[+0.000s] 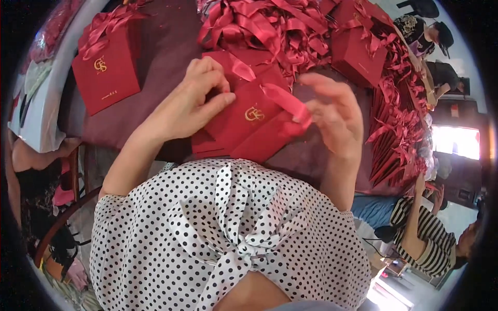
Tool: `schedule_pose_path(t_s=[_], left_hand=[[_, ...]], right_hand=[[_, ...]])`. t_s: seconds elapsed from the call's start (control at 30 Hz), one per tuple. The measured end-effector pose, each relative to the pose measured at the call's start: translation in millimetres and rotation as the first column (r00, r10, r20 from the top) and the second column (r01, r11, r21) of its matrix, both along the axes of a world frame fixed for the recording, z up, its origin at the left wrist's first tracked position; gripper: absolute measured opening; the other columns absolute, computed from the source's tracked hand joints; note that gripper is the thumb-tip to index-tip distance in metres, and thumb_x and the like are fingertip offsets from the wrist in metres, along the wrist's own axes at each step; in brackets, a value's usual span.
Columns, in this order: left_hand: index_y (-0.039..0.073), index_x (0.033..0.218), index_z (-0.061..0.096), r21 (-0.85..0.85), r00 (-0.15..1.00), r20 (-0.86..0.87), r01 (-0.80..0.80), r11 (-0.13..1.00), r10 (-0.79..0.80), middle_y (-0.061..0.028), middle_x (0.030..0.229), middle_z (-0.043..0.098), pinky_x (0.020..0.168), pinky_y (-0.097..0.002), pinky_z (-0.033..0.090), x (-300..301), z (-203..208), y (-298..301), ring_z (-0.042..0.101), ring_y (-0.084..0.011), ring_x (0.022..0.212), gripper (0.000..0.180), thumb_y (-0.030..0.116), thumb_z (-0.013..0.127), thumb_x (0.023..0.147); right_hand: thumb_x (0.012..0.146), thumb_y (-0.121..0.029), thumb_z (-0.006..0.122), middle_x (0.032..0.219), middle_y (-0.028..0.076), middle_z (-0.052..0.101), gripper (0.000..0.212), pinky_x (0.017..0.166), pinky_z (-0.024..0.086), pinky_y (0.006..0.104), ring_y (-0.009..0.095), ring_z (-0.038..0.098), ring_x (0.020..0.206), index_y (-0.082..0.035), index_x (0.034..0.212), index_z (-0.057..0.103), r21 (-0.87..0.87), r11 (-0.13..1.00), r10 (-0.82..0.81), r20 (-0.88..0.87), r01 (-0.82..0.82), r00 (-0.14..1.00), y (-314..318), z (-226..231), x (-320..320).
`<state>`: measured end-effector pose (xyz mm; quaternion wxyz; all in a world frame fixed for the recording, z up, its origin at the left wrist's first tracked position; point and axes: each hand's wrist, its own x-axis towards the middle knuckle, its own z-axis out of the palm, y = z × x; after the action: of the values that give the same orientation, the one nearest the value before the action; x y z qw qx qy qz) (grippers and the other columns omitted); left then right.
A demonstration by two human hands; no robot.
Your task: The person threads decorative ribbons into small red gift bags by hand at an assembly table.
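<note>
In front of me lies a small red paper bag (241, 122) with a gold emblem, on top of other red bags. My left hand (199, 93) has its fingers curled, with thumb and forefinger pinching at the bag's left edge. A shiny pink-red ribbon (284, 101) runs from the bag's top toward the right. My right hand (337, 116) is at the ribbon's outer end, which appears caught near the thumb while the forefinger stretches out. This hand is slightly blurred. Another piece of ribbon (243, 68) lies across the bag behind.
A heap of loose red ribbons (259, 31) lies beyond my hands. Finished-looking bags with bows (106, 70) stand at the left, and a bag stack (359, 54) at the right. Many flat bags (394, 129) line the right edge. A person in stripes (428, 241) sits at the right.
</note>
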<state>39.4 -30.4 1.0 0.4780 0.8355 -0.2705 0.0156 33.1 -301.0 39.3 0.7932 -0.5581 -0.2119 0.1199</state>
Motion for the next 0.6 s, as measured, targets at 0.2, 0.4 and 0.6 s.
schedule_pose_path(t_s=[0.2, 0.4, 0.6], left_hand=[[-0.001, 0.084, 0.046, 0.155, 0.988, 0.086, 0.115, 0.981, -0.129, -0.0133, 0.093, 0.043, 0.084, -0.0359, 0.036, 19.2, 15.3, -4.8, 0.042, -0.0299, 0.092, 0.017, 0.012, 0.056, 0.089], [-0.001, 0.078, 0.052, 0.287, 0.941, 0.320, 0.016, 0.958, -0.111, -0.0154, 0.093, 0.046, 0.081, -0.0421, 0.038, 35.0, 18.8, -25.0, 0.045, -0.0344, 0.091, 0.014, 0.009, 0.061, 0.083], [0.003, 0.075, 0.049, 0.026, 0.975, -0.047, 0.220, 0.975, -0.218, -0.0084, 0.093, 0.046, 0.087, -0.0345, 0.034, 39.6, 1.3, -21.4, 0.044, -0.0238, 0.094, 0.019, 0.011, 0.067, 0.077]], right_hand=[[0.079, 0.004, 0.059, 0.113, 0.012, 0.060, 0.026, 0.088, 0.047, 0.0324, 0.025, 0.058, 0.104, -0.007, 0.101, 0.069, -0.718, 0.693, 0.366, 0.422, 0.059, 0.829, -30.9, 8.8, -26.5], [0.083, -0.011, 0.049, 0.130, 0.017, 0.050, 0.037, 0.102, 0.041, 0.0373, 0.032, 0.049, 0.120, -0.002, 0.118, 0.057, -0.849, 0.505, 0.584, 0.471, 0.158, 0.662, -11.4, -2.4, -44.0], [0.078, -0.012, 0.057, 0.089, 0.009, 0.055, 0.018, 0.078, 0.047, 0.0356, 0.026, 0.054, 0.090, -0.005, 0.094, 0.060, -0.691, 0.671, 0.447, 0.667, 0.269, 0.596, -13.3, -17.8, -31.5]])
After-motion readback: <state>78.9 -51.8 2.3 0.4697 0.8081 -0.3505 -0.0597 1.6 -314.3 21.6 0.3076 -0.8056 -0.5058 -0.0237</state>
